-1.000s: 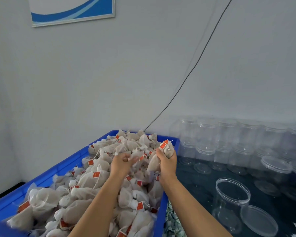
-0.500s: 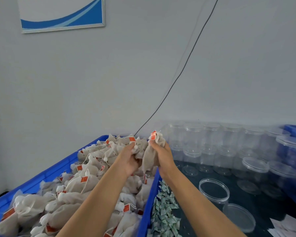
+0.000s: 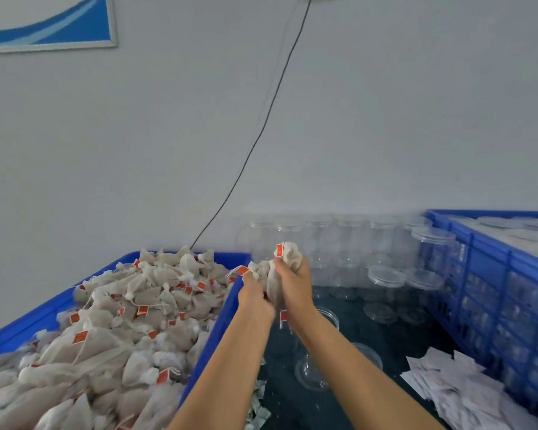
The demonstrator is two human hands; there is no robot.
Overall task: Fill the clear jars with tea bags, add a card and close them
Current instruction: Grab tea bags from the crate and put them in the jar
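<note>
Two hands, the left hand and right hand, clamp together on a bunch of tea bags lifted just past the blue crate, evidently to carry it over the open clear jar on the counter below.

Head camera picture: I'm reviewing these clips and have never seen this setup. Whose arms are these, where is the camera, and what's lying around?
No machine here: a person wears the camera on their head, so it looks down along their own bare arms. The left hand and right hand together grip a bunch of tea bags, fingers curled round it, above an open clear jar on the dark table. Left is a blue crate heaped with tea bags. Empty jars line the wall, another blue crate stands right, and white cards lie near it.
</note>
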